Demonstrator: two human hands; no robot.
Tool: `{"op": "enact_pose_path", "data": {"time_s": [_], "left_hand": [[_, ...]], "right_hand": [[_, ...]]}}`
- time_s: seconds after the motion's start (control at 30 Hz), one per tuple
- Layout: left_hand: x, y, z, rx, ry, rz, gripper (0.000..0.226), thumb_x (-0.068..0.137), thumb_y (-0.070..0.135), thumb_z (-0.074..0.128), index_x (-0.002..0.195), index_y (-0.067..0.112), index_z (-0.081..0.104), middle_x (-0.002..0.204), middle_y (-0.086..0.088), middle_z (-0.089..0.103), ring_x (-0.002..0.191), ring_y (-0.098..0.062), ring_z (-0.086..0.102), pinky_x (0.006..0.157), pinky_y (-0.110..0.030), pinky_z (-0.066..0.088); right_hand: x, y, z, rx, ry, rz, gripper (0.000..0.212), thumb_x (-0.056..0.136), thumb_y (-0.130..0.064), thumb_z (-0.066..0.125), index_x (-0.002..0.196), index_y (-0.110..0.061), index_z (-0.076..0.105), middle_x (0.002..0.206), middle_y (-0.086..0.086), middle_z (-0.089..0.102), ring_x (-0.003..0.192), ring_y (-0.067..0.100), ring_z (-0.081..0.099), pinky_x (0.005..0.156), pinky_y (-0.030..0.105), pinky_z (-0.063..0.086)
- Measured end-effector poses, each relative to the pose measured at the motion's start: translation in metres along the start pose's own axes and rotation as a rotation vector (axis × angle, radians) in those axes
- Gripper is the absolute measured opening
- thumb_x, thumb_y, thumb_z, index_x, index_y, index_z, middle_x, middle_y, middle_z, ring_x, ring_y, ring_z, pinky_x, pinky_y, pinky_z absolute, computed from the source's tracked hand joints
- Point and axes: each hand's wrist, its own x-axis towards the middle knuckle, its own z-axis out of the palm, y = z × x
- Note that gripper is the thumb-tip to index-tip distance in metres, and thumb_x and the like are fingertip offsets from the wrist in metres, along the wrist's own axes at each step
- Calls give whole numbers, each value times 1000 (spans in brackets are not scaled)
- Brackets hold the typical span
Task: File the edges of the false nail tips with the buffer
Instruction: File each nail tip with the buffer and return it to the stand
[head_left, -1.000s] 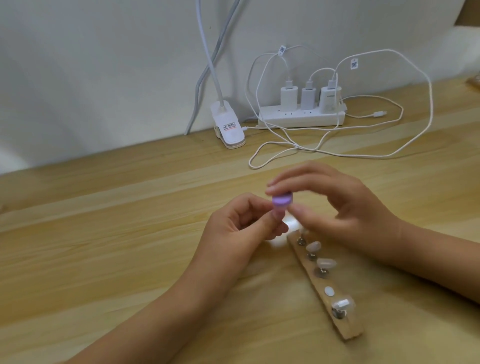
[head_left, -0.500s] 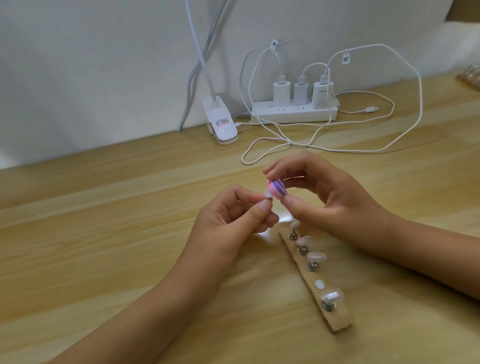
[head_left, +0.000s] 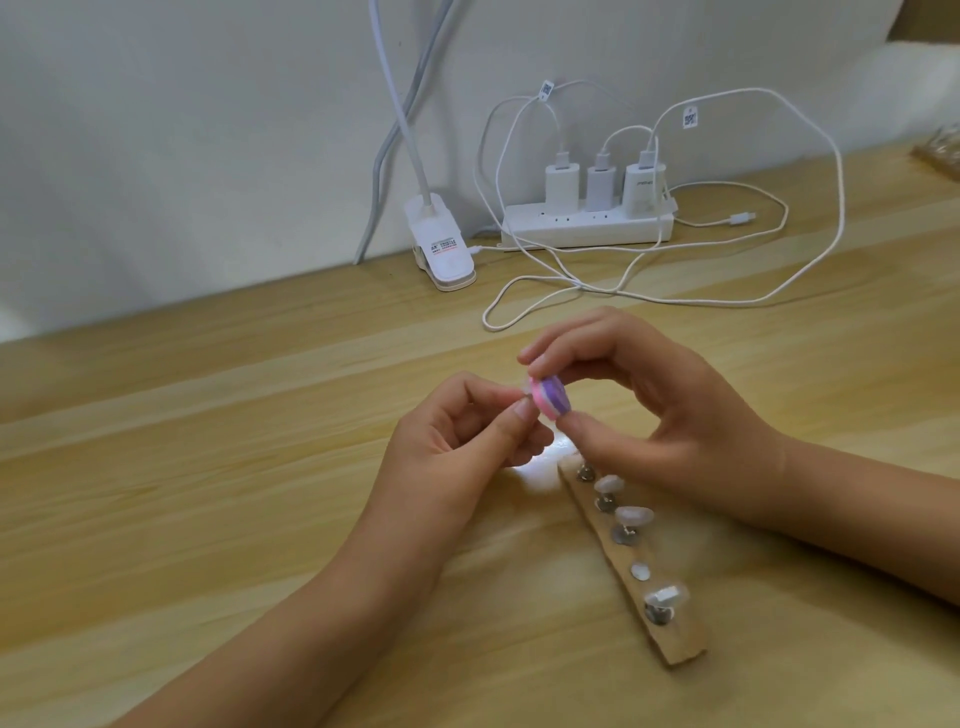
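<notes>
In the head view, the right hand (head_left: 675, 415) is pinching the small round pink-and-purple layered buffer (head_left: 551, 397) between its curled forefinger above and its thumb below, with the other fingers arching loosely behind. The left hand (head_left: 457, 441) is pinching a pale false nail tip (head_left: 525, 398) between thumb and forefinger. Almost all of the tip is hidden by those fingers, and only a sliver is showing where it is meeting the buffer's pink side. Both hands are working above the pale wooden table (head_left: 208, 467).

Just below the right thumb, a narrow wooden holder strip (head_left: 675, 644) is lying on the table and carrying more clear nail tips (head_left: 634, 515) on small metal stands. One bare metal disc (head_left: 640, 571) is sitting among them.

The filing of this tip seems to be under way. To do it well, the left fingers should probably be exposing more of the tip's edge and turning it bit by bit. The right fingers should be stroking the buffer lightly along that edge. Too firm a squeeze may be flexing the thin tip or flicking it out of the pinch.
</notes>
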Motion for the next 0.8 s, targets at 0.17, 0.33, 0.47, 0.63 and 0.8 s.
{"op": "enact_pose_path", "data": {"time_s": [0.17, 0.33, 0.47, 0.63, 0.8], "left_hand": [[0, -1, -1, 19, 6, -6, 15, 82, 20, 66, 88, 6, 64, 72, -2, 70, 67, -6, 63, 65, -15, 49], [-1, -1, -1, 46, -11, 5, 12, 81, 23, 67, 85, 12, 66, 72, -1, 70, 67, -6, 64, 65, -14, 49], [-1, -1, 1, 72, -37, 19, 10, 80, 24, 67, 84, 15, 68, 73, -1, 71, 68, -5, 65, 66, -13, 48], [-2, -2, 0, 103, -29, 13, 10, 81, 25, 67, 86, 16, 70, 74, -1, 71, 69, -3, 65, 66, -12, 48], [-1, -1, 0, 100, -33, 8, 10, 79, 28, 68, 83, 19, 70, 73, 0, 71, 68, -4, 64, 66, -13, 48]], "right_hand": [[1, 3, -1, 30, 11, 71, 24, 90, -13, 66, 112, -5, 61, 107, 13, 61, 106, 25, 63, 95, 36, 52], [2, 3, -2, -24, -30, 61, 25, 91, -5, 63, 116, -2, 63, 111, 9, 62, 109, 23, 61, 95, 31, 51], [1, 0, -5, -57, -33, 63, 23, 92, -6, 59, 113, -5, 67, 113, 10, 64, 111, 19, 61, 97, 28, 47], [2, 0, -6, 11, -24, 153, 22, 93, -10, 58, 112, -9, 69, 110, 7, 65, 108, 19, 62, 94, 25, 47], [2, -2, -4, -33, -50, 85, 21, 91, -6, 59, 110, -6, 69, 110, 9, 64, 107, 20, 61, 93, 27, 47]]}}
